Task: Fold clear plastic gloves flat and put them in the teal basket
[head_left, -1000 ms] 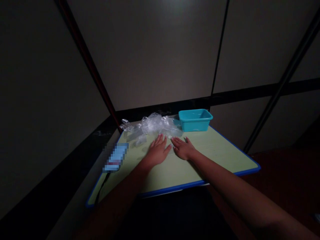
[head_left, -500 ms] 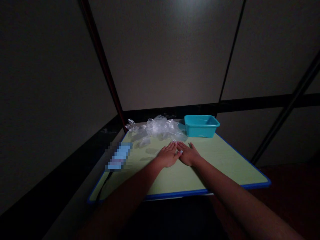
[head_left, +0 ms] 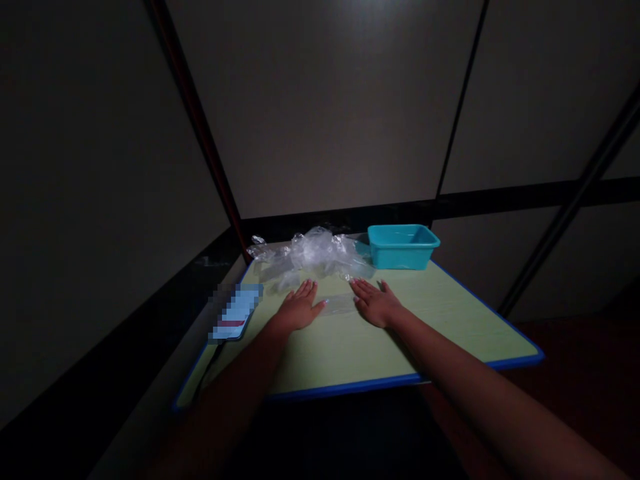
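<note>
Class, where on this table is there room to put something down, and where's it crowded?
Free: the table's right side, between the tub, right arm and blue edge; the near middle, between both arms. Crowded: the back left, with crumpled plastic; the left edge, with a blurred blue thing; and between left hand and right hand, where clear film lies.

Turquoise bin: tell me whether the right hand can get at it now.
Probably yes: the right hand is palm-down just short of the turquoise bin; tabletop shows between them, and the crumpled plastic lies off to the left.
</note>
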Demonstrator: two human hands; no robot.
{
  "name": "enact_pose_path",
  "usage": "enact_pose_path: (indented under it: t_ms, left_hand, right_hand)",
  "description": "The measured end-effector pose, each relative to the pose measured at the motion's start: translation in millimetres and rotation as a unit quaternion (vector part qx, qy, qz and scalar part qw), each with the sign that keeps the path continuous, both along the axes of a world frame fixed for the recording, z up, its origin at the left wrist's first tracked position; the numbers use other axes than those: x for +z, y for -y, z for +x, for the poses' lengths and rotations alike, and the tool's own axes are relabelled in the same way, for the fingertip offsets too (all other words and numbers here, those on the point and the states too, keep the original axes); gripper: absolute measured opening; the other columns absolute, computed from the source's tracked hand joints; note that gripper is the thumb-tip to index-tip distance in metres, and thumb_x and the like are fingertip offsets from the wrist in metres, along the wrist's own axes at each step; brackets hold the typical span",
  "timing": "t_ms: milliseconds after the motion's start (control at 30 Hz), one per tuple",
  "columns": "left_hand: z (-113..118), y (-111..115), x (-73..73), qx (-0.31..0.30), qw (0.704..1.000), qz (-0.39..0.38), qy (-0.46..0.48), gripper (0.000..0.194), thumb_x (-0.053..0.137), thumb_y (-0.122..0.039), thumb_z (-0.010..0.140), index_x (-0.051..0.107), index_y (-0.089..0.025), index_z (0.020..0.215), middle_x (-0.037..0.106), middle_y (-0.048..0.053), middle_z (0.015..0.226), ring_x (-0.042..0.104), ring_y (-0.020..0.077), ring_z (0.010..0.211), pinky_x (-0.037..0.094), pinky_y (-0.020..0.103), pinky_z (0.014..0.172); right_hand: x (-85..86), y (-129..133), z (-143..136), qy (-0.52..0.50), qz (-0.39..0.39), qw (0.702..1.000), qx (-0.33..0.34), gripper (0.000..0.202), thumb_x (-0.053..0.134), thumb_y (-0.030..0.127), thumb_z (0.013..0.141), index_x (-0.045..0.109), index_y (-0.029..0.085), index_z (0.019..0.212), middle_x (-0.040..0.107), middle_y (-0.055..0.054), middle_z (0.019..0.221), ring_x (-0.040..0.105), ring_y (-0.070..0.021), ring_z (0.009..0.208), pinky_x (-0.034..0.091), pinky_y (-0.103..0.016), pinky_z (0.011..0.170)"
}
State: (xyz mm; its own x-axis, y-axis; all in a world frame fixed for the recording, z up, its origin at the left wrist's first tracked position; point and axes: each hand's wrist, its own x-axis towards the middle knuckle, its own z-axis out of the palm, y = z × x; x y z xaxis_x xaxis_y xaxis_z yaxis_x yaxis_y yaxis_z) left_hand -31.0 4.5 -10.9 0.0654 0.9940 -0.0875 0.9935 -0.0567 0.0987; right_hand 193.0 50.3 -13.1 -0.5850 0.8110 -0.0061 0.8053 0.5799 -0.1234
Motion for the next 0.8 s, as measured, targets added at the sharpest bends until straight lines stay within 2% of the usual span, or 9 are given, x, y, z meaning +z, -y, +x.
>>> enact_pose_path:
  t_ms: [100, 167, 267, 333, 400, 500, 567, 633, 800]
  left_hand:
    - [-3, 1, 1.9, 0.015, 1.0, 0.009, 0.002, 0.073, 0.017, -0.058, 0.089, 0.014, -0.013, 0.146, 0.008, 0.011, 0.153, 0.006, 0.0209, 0.14, 0.014, 0.044, 0.11]
    - [0, 3, 5.9, 0.013, 0.999, 0.046, 0.0, 0.07, 0.02, -0.055, 0.09, 0.017, -0.013, 0.145, 0.011, 0.01, 0.152, 0.007, 0.0205, 0.14, 0.014, 0.044, 0.111]
    - [7, 8, 12.4, -0.034, 0.995, 0.096, 0.002, 0.068, 0.023, -0.055, 0.09, 0.019, -0.015, 0.145, 0.011, 0.008, 0.153, 0.005, 0.0188, 0.14, 0.011, 0.04, 0.112]
    - [11, 11, 14.2, -0.076, 0.994, 0.08, 0.003, 0.073, 0.028, -0.06, 0.087, 0.019, -0.017, 0.145, 0.01, 0.007, 0.153, 0.005, 0.0198, 0.14, 0.01, 0.041, 0.112]
    - [12, 13, 13.9, -0.093, 0.994, 0.053, -0.003, 0.082, 0.034, -0.066, 0.082, 0.019, -0.016, 0.145, 0.01, 0.008, 0.152, 0.006, 0.0226, 0.14, 0.011, 0.044, 0.111]
    - [7, 11, 12.4, -0.059, 0.997, 0.038, -0.01, 0.078, 0.03, -0.063, 0.084, 0.022, -0.015, 0.145, 0.013, 0.008, 0.152, 0.008, 0.0243, 0.14, 0.014, 0.048, 0.11]
    - [3, 8, 11.8, -0.01, 0.999, 0.048, -0.011, 0.064, 0.019, -0.051, 0.091, 0.025, -0.016, 0.144, 0.015, 0.006, 0.152, 0.01, 0.0219, 0.14, 0.016, 0.047, 0.11]
    - [0, 5, 10.8, 0.028, 0.997, 0.064, -0.019, 0.06, 0.017, -0.044, 0.092, 0.026, -0.015, 0.144, 0.016, 0.007, 0.151, 0.012, 0.0211, 0.14, 0.017, 0.047, 0.11]
    - [1, 0, 2.2, 0.03, 0.997, 0.072, -0.025, 0.059, 0.015, -0.04, 0.092, 0.02, -0.016, 0.145, 0.009, 0.004, 0.153, 0.008, 0.0205, 0.14, 0.017, 0.05, 0.109]
  right_hand:
    - [0.5, 1, 0, -0.003, -0.002, 1.0, -0.007, 0.057, 0.01, 0.039, 0.093, 0.011, 0.021, 0.147, 0.015, -0.004, 0.152, 0.012, -0.0186, 0.139, 0.002, -0.055, 0.108]
    - [1.4, 2, 0, -0.004, 0.001, 1.0, -0.014, 0.056, 0.008, 0.04, 0.093, 0.009, 0.023, 0.147, 0.014, -0.003, 0.152, 0.011, -0.0191, 0.139, -0.003, -0.056, 0.107]
    - [4.2, 5, 0, -0.009, 0.019, 0.999, -0.028, 0.056, 0.006, 0.044, 0.093, 0.007, 0.027, 0.147, 0.01, -0.002, 0.153, 0.007, -0.0208, 0.14, -0.011, -0.058, 0.104]
    - [6.6, 7, 0, -0.02, 0.041, 0.998, -0.039, 0.056, 0.006, 0.047, 0.093, 0.008, 0.029, 0.146, 0.004, 0.0, 0.153, 0.004, -0.0213, 0.14, -0.013, -0.059, 0.103]
    - [9.2, 10, 0, -0.031, 0.061, 0.997, -0.047, 0.056, 0.006, 0.047, 0.094, 0.01, 0.03, 0.146, 0.001, 0.0, 0.153, 0.002, -0.0211, 0.14, -0.013, -0.06, 0.102]
    - [13.2, 16, -2, -0.034, 0.073, 0.996, -0.038, 0.056, 0.007, 0.047, 0.094, 0.012, 0.028, 0.146, 0.002, -0.001, 0.153, 0.002, -0.0209, 0.14, -0.013, -0.059, 0.103]
    - [16.1, 21, -5, -0.034, 0.074, 0.997, -0.018, 0.056, 0.009, 0.047, 0.094, 0.012, 0.027, 0.146, 0.004, -0.001, 0.153, 0.002, -0.0209, 0.14, -0.014, -0.058, 0.103]
    - [18.9, 26, -12, -0.043, 0.068, 0.997, 0.008, 0.057, 0.009, 0.048, 0.094, 0.01, 0.025, 0.147, 0.006, -0.002, 0.153, 0.004, -0.0206, 0.14, -0.013, -0.057, 0.104]
    - [21.0, 34, -39, -0.065, 0.012, 0.995, 0.075, 0.064, 0.008, 0.053, 0.093, 0.012, 0.018, 0.147, 0.012, -0.007, 0.152, 0.009, -0.0208, 0.14, -0.009, -0.057, 0.106]
